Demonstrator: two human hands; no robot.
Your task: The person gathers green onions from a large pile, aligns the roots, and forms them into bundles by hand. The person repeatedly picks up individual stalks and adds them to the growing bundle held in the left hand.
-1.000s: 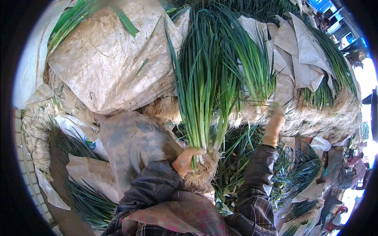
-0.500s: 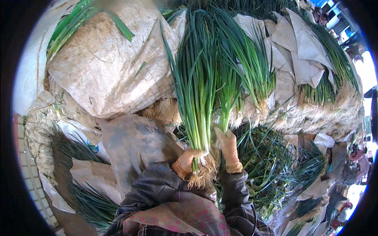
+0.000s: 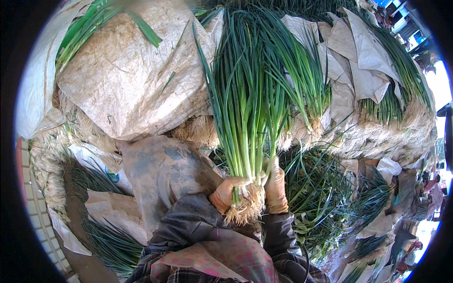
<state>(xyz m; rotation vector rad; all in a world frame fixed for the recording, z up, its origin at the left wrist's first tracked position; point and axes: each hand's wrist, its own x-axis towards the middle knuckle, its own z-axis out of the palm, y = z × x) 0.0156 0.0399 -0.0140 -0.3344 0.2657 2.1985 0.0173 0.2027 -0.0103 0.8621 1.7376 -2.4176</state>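
Observation:
A large bunch of green onions point(image 3: 241, 118) lies upright before me, its long leaves fanning away and its pale, hairy roots pointing toward me. My left hand point(image 3: 222, 195), in a dirty orange-tan glove, is closed round the white lower stalks from the left, just above the roots. From the right, my right hand point(image 3: 277, 191), gloved alike, grips stalks at the bunch's right edge, thumb upward and fingers partly hidden behind them. Both hands are close together, with the roots hanging between them. A smaller cluster of green onions point(image 3: 302, 89) rests just beyond, to the right.
A soiled pale sack point(image 3: 137, 75) covers a stacked pile at the upper left. Root ends of more green onions point(image 3: 391, 137) form a wall at the right. Loose leaf trimmings point(image 3: 316, 198) are heaped beside my right arm. Further bunches point(image 3: 106, 240) lie at lower left.
My right hand has come down and slightly inward with its stalks. These now sit against the bunch in my left hand, their root ends side by side. The left hand has barely shifted.

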